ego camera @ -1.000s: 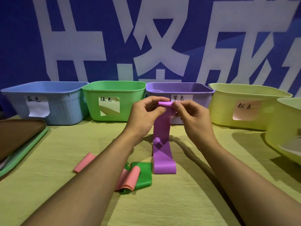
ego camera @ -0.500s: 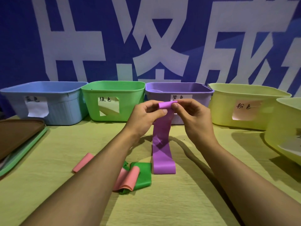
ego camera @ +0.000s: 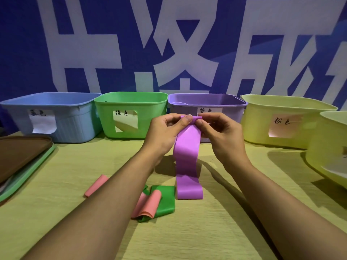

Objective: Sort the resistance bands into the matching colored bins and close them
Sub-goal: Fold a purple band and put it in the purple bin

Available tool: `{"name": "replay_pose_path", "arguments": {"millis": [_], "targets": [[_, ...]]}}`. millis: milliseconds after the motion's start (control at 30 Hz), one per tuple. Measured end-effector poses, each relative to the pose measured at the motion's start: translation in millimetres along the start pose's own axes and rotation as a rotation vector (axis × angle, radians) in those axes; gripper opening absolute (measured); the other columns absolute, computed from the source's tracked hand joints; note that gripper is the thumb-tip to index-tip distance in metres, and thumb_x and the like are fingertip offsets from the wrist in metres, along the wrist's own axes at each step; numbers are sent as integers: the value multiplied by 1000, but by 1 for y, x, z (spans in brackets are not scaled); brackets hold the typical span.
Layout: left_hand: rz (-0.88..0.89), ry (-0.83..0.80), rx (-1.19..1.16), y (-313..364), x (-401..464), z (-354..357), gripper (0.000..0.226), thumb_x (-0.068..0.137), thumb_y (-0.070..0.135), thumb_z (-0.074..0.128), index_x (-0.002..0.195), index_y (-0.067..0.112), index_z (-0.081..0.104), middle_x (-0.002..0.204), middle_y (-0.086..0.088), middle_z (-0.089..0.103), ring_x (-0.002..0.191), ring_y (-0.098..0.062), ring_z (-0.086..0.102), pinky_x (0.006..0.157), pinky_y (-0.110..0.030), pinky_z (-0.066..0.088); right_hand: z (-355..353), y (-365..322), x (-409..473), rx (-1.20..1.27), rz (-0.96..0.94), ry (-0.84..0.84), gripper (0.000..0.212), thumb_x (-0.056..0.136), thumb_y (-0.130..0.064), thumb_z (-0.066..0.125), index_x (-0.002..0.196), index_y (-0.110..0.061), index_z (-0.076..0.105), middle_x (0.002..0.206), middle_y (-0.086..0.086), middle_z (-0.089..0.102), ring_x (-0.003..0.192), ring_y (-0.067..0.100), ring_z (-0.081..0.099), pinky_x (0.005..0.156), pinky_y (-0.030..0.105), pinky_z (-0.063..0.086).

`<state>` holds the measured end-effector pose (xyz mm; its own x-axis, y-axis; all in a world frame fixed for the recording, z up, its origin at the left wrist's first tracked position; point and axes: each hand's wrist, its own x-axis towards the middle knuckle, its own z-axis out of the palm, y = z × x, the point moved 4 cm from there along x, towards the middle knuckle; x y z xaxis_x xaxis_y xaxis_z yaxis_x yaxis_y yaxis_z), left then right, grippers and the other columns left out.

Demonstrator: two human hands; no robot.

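Both hands, left (ego camera: 167, 132) and right (ego camera: 221, 134), pinch the flat purple rubber resistance band (ego camera: 187, 158), its top now rolled tighter, before the purple plastic bin (ego camera: 206, 102); binning comes next.

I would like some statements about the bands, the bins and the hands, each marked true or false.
1. Both hands pinch the top end of the purple band. True: the left hand and the right hand each have a grip there.
2. The purple band hangs clear of the table. False: its lower end lies on the table.
3. The purple bin stands between the green bin and a yellow bin. True.
4. The green band is inside the green bin. False: it lies on the table, partly under a pink band.
5. The bins have lids on. False: all are open.
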<state>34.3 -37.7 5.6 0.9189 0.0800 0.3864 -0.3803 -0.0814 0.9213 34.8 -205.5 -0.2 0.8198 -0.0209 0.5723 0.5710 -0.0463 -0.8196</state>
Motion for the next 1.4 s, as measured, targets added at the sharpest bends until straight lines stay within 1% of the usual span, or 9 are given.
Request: {"name": "replay_pose_path", "arguments": {"millis": [133, 233, 333, 433, 667, 1067, 1200, 1300, 1400], "targets": [[1, -8, -94, 0, 0, 1, 8, 90, 25, 76, 98, 23, 79, 100, -8, 79, 103, -32, 74, 94, -55, 57, 4, 2, -3, 138, 161, -44, 27, 96, -32, 68, 117, -15, 71, 105, 4, 75, 94, 19, 74, 73, 31, 61], [14, 5, -122, -1, 2, 0, 14, 90, 23, 76, 103, 18, 79, 102, -9, 79, 104, -32, 74, 95, -55, 58, 9, 3, -8, 146, 274, -119, 37, 95, -43, 63, 108, -10, 73, 85, 1, 76, 76, 14, 72, 65, 26, 57], [20, 38, -128, -1, 3, -3, 10, 92, 17, 74, 100, 20, 79, 102, -8, 79, 103, -28, 74, 94, -50, 59, 12, 6, -8, 72, 271, -145, 27, 95, -31, 70, 97, -6, 76, 83, 7, 77, 74, 14, 70, 63, 24, 56], [24, 57, -91, -1, 2, -4, 12, 92, 15, 74, 102, 20, 77, 102, -6, 79, 101, -24, 75, 90, -47, 61, 11, 7, -6, 54, 251, -138, 16, 93, -23, 73, 97, -9, 77, 87, 9, 78, 76, 15, 70, 68, 28, 58], [51, 14, -26, 0, 1, -4, 23, 90, 8, 76, 100, 28, 77, 103, 3, 79, 103, -15, 74, 88, -36, 62, 6, 6, -5, 48, 254, -114, 19, 94, -25, 69, 106, -14, 78, 92, 1, 79, 88, 18, 74, 79, 30, 61], [63, -86, -30, 2, -2, 1, 27, 85, -2, 77, 98, 22, 79, 102, -2, 79, 101, -19, 74, 81, -26, 61, 5, 6, -4, 92, 268, -36, 33, 95, -41, 65, 98, -11, 79, 88, 10, 78, 80, 19, 73, 73, 29, 62], [56, -111, -23, 3, -4, 2, 26, 86, -3, 76, 106, 13, 79, 103, -5, 79, 102, -20, 74, 84, -28, 61, 4, 8, -4, 82, 257, -33, 25, 95, -34, 67, 97, -12, 79, 87, 8, 77, 82, 21, 72, 77, 34, 62], [36, -124, -80, 0, -2, 3, 22, 88, -3, 71, 102, 11, 79, 104, -11, 79, 105, -29, 73, 90, -37, 60, 4, 10, -3, 89, 251, -38, 22, 95, -32, 68, 97, -14, 79, 90, 7, 77, 87, 23, 73, 81, 39, 61], [13, -118, -170, -2, 0, 3, 15, 87, 13, 67, 94, 17, 80, 106, -14, 77, 103, -30, 72, 91, -41, 56, 3, 10, -2, 86, 239, -49, 18, 97, -28, 68, 101, -14, 78, 94, 6, 78, 92, 24, 73, 84, 38, 61]]}}
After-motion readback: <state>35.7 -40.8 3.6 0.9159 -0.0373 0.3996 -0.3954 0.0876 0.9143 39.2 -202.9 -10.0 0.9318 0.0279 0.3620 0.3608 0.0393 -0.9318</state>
